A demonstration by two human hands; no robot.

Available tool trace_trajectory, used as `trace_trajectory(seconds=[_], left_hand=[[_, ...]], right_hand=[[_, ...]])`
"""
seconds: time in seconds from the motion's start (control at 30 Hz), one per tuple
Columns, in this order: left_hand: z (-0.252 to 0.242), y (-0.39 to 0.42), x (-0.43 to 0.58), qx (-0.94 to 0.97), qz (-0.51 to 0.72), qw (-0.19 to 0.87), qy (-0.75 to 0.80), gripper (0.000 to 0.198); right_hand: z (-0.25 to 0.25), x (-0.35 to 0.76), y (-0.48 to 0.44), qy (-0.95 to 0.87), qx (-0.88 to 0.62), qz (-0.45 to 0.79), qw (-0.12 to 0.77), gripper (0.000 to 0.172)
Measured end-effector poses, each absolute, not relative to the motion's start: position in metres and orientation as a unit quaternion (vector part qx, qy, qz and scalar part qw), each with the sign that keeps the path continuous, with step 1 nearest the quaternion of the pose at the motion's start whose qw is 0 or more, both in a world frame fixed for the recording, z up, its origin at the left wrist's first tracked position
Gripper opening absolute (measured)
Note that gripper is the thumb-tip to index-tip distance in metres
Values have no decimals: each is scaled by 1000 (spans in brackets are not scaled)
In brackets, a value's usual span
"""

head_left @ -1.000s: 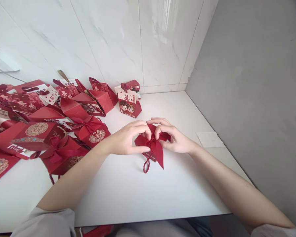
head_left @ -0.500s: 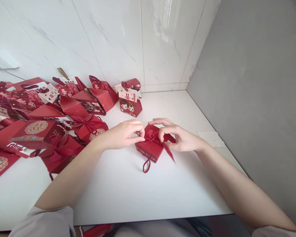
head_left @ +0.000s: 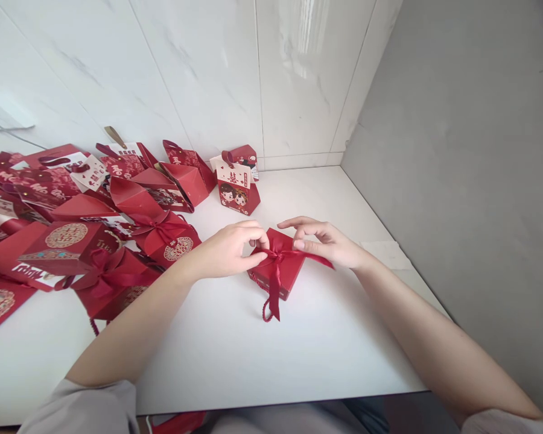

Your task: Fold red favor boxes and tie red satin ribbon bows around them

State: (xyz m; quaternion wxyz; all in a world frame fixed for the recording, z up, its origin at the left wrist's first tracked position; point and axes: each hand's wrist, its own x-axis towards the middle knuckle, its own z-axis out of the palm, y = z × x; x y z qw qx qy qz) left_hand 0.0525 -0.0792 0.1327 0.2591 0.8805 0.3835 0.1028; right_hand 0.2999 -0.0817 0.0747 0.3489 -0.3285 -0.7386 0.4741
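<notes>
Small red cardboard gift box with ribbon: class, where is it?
Head view, centre: the red box sits on the white tabletop between left hand and right hand, both pinching its ribbon.

The small box [head_left: 290,274] sits on the table [head_left: 253,361] between the left hand [head_left: 228,250] and the right hand [head_left: 332,244], and each hand pinches part of the ribbon [head_left: 275,289] across its top. A heap of boxes [head_left: 117,229] lies left of the left hand. A lone carton [head_left: 236,188] stands behind both hands, and a paper sheet [head_left: 389,254] lies just right of the right hand.
</notes>
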Motion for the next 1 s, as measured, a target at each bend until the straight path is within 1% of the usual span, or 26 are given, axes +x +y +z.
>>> trace_trajectory(seconds=[0.1,0.17,0.27,0.37,0.4,0.5,0.53,0.67,0.77,0.83,0.9,0.93,1.0], left_hand=[[134,-75,50,864,125,269,406,16],[136,-72,48,856,126,285,412,18],[138,-70,46,866,109,303,382,18],[136,-69,44,870,96,300,380,18],[136,-69,44,867,96,297,389,18],[136,-69,44,857,101,301,406,20],[136,-69,44,855,100,308,406,21],[138,-72,48,855,100,332,385,23],[130,-78,56,865,141,336,344,26],[120,-83,64,868,183,334,318,34],[109,-90,72,868,212,331,304,43],[104,-93,76,867,216,332,301,43],[95,-99,83,861,218,346,302,34]], right_hand=[[77,300,-84,-760,-281,488,325,34],[77,297,-84,-748,-276,498,342,34],[72,292,-84,-715,-316,494,381,24],[67,290,-82,-721,-329,483,373,22],[67,290,-82,-726,-328,482,365,23],[68,292,-82,-732,-333,474,359,37],[69,293,-83,-732,-334,471,362,37],[75,298,-83,-733,-310,491,355,20],[81,305,-82,-743,-263,527,317,16],[83,308,-82,-748,-243,535,308,16],[81,307,-81,-737,-251,532,334,17],[79,305,-81,-726,-266,525,356,18],[75,300,-81,-705,-298,508,394,19]])
